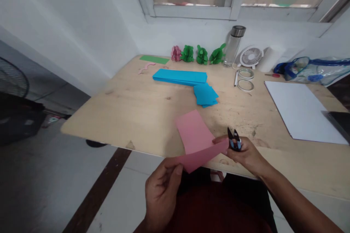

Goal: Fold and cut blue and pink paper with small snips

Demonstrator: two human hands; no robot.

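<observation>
A folded or curved piece of pink paper (202,156) is stretched between my two hands at the table's front edge. My left hand (163,187) pinches its left end between thumb and fingers. At the other end, the fingertips of my right hand (244,154) grip the paper. That same hand also holds small dark-bladed snips (234,140), blades apart and pointing away from me. Behind the held piece, a pink sheet (191,129) lies on the table, its near part hidden by the held paper.
Long blue paper strips (180,76) and smaller blue pieces (205,94) lie mid-table. Green paper shapes (202,54), a glass bottle (233,47) and a small fan (251,56) stand along the wall. Tape rolls (245,85) and white paper (303,111) are on the right.
</observation>
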